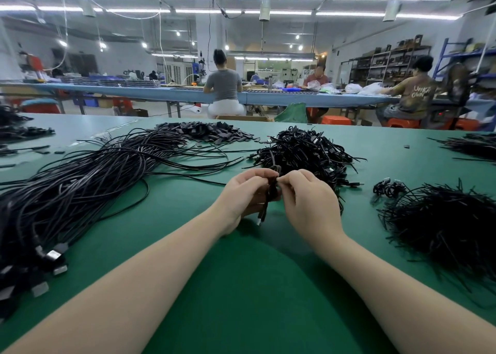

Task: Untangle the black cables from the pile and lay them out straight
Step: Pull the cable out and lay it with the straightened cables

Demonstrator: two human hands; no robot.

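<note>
A small coiled black cable [272,190] is held upright between both hands at the middle of the green table [241,286]. My left hand [245,195] grips the bundle from the left. My right hand [308,200] pinches its top with thumb and finger. A silver connector end [259,221] hangs below the hands. Just behind them lies the pile of coiled black cables [303,152]. A long sheaf of straightened black cables [88,182] stretches along the left side, its connector ends [53,257] near the front left.
A heap of thin black ties [451,227] lies at the right, with two coiled cables [389,188] beside it. Flat black strips [204,131] are piled at the back. More cable piles sit at the far left [16,128] and far right [475,147]. Several people work at the blue bench behind.
</note>
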